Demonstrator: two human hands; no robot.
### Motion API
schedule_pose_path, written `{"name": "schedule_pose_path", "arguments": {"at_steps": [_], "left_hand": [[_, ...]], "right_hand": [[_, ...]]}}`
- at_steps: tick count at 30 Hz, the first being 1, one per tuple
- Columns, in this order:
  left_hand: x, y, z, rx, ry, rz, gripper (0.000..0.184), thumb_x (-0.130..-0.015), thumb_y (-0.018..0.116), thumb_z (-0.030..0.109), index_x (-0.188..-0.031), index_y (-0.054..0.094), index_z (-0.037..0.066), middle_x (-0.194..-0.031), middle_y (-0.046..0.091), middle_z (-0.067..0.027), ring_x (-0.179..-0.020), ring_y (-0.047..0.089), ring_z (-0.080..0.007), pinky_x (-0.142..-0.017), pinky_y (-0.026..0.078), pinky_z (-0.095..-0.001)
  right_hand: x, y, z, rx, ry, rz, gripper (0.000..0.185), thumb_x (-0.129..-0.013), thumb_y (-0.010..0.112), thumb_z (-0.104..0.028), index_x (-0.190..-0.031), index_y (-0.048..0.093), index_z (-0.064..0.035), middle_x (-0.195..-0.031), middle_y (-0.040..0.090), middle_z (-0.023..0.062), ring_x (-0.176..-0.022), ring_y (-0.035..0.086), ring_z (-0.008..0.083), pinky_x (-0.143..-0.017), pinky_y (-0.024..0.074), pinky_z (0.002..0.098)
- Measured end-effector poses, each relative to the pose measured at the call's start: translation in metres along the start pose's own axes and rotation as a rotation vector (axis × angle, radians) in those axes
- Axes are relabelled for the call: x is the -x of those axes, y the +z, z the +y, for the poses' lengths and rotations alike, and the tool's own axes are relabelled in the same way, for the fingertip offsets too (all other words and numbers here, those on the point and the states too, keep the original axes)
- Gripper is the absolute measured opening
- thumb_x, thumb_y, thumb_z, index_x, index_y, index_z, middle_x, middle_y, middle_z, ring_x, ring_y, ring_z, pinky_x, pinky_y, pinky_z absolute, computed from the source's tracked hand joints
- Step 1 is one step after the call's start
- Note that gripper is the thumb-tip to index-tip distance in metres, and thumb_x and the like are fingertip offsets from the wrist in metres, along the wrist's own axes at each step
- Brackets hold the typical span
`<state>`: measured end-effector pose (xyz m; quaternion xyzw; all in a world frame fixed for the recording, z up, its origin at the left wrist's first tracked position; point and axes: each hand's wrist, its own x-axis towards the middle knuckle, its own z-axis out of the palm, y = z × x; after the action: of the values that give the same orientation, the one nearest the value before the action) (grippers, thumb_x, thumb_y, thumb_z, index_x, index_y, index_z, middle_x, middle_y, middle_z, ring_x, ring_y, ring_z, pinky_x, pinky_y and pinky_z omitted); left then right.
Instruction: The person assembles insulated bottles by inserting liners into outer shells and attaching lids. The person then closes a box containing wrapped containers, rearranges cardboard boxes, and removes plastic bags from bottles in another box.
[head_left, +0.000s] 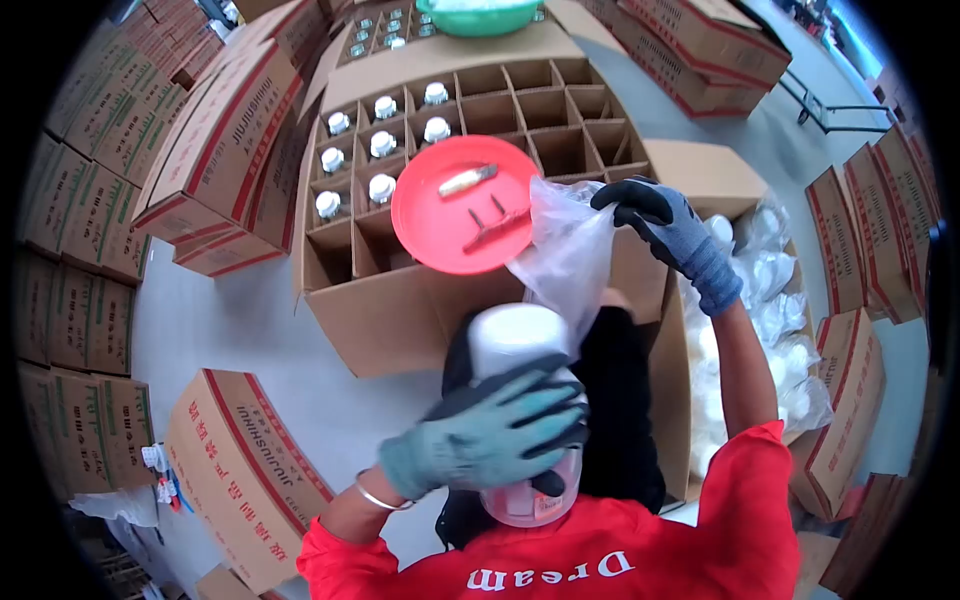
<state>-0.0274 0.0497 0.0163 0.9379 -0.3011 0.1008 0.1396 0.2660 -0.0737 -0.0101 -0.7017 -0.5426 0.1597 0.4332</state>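
Note:
My left hand (490, 430), in a teal glove with dark fingertips, is wrapped round a large clear plastic jar with a white top (518, 335) at my lap. My right hand (655, 225), in a grey-blue glove with dark fingers, pinches a crumpled clear plastic bag (572, 250). From there the bag hangs down toward the jar; whether it is around the jar I cannot tell. Close to the bag, a red round plate (425, 205) rests on a divided carton (400, 310). On it lie a small knife-like tool (468, 180) and a reddish tool with dark prongs (495, 232).
White-capped bottles (382, 145) stand in several carton cells. A box of bagged white items (765, 300) is at my right. Printed cartons (225, 150) are stacked around, one carton (240, 470) at lower left. A green basin (480, 20) sits at the far end.

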Motion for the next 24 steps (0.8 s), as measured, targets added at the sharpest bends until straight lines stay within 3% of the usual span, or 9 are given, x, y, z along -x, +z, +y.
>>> {"name": "schedule_pose_path", "arguments": {"at_steps": [7, 9, 11, 12, 15, 16, 19, 20, 24], "left_hand": [[-0.006, 0.047, 0.018, 0.128, -0.157, -0.295, 0.078, -0.074, 0.072, 0.033, -0.142, 0.039, 0.016, -0.144, 0.036, -0.0129, -0.135, 0.032, -0.0357, -0.112, 0.023, -0.0559], [0.006, 0.031, 0.011, 0.2, -0.303, -0.291, 0.068, -0.077, 0.071, 0.021, -0.139, 0.043, 0.013, -0.14, 0.043, -0.0153, -0.13, 0.04, -0.0355, -0.107, 0.033, -0.0508], [0.012, 0.008, -0.004, 0.521, -0.534, -0.146, 0.07, -0.078, 0.072, 0.013, -0.14, 0.04, 0.009, -0.136, 0.048, -0.0158, -0.12, 0.051, -0.0357, -0.102, 0.042, -0.0445], [0.002, 0.006, -0.02, 0.582, -0.42, 0.203, 0.062, -0.083, 0.07, 0.013, -0.137, 0.043, 0.004, -0.128, 0.054, -0.0179, -0.112, 0.057, -0.0333, -0.097, 0.046, -0.038], [-0.063, 0.032, -0.021, 1.223, -0.723, 0.62, 0.055, -0.083, 0.069, 0.015, -0.132, 0.049, 0.001, -0.122, 0.059, -0.0174, -0.114, 0.057, -0.0261, -0.095, 0.046, -0.0368], [-0.089, 0.05, -0.027, 1.13, -0.745, 0.658, 0.05, -0.084, 0.07, 0.018, -0.127, 0.053, 0.0, -0.114, 0.062, -0.0156, -0.109, 0.059, -0.0237, -0.09, 0.047, -0.036], [-0.12, 0.106, -0.073, 0.653, -0.972, 0.77, 0.043, -0.082, 0.074, 0.025, -0.112, 0.06, -0.003, -0.091, 0.064, -0.0082, -0.084, 0.059, -0.0164, -0.073, 0.049, -0.0327], [-0.122, 0.108, -0.092, 1.001, -1.077, 0.798, 0.034, -0.085, 0.071, 0.025, -0.103, 0.062, -0.003, -0.084, 0.064, -0.0065, -0.072, 0.055, -0.0142, -0.066, 0.048, -0.0305], [-0.104, 0.115, -0.107, 1.159, -1.107, 0.902, 0.021, -0.088, 0.068, 0.019, -0.097, 0.066, 0.0, -0.084, 0.064, -0.0025, -0.07, 0.057, -0.0115, -0.062, 0.047, -0.028]], "right_hand": [[0.014, -0.013, 0.021, -0.57, 0.098, 0.147, 0.022, -0.093, 0.057, -0.012, -0.112, 0.064, -0.0024, -0.109, 0.066, 0.0059, -0.102, 0.059, 0.0136, -0.094, 0.0445, 0.0276], [0.013, -0.016, 0.025, -0.728, 0.093, 0.187, 0.024, -0.093, 0.058, -0.017, -0.112, 0.063, -0.0029, -0.108, 0.066, 0.0063, -0.1, 0.059, 0.0131, -0.091, 0.0471, 0.0279], [0.005, -0.014, 0.027, -0.839, 0.054, 0.237, 0.025, -0.092, 0.06, -0.019, -0.112, 0.063, -0.0024, -0.107, 0.066, 0.0065, -0.097, 0.06, 0.013, -0.087, 0.0493, 0.0278], [0.001, -0.013, 0.021, -0.941, 0.036, 0.224, 0.025, -0.091, 0.061, -0.018, -0.11, 0.063, -0.0021, -0.105, 0.066, 0.0066, -0.094, 0.062, 0.0132, -0.082, 0.0517, 0.0273], [-0.021, 0.012, 0.035, -0.881, 0.051, 0.232, 0.025, -0.091, 0.062, -0.018, -0.11, 0.063, -0.0017, -0.103, 0.067, 0.0067, -0.092, 0.062, 0.0134, -0.079, 0.0524, 0.0268], [-0.022, 0.021, 0.028, -0.965, 0.077, 0.211, 0.025, -0.091, 0.062, -0.017, -0.111, 0.063, -0.002, -0.101, 0.067, 0.0062, -0.091, 0.062, 0.013, -0.081, 0.0516, 0.0264], [-0.009, 0.029, 0.012, -0.417, -0.154, 0.404, 0.035, -0.091, 0.06, -0.017, -0.121, 0.056, 0.0023, -0.12, 0.058, 0.0138, -0.107, 0.056, 0.0202, -0.095, 0.0444, 0.0323], [0.001, 0.028, 0.026, -0.343, -0.143, 0.385, 0.048, -0.086, 0.065, -0.02, -0.127, 0.05, 0.0013, -0.128, 0.052, 0.0156, -0.115, 0.052, 0.0247, -0.098, 0.0419, 0.0343], [0.046, 0.035, 0.027, 0.087, -0.072, 0.269, 0.09, -0.067, 0.08, -0.03, -0.141, 0.036, -0.0043, -0.136, 0.044, 0.019, -0.126, 0.043, 0.037, -0.103, 0.0371, 0.0388]]}}
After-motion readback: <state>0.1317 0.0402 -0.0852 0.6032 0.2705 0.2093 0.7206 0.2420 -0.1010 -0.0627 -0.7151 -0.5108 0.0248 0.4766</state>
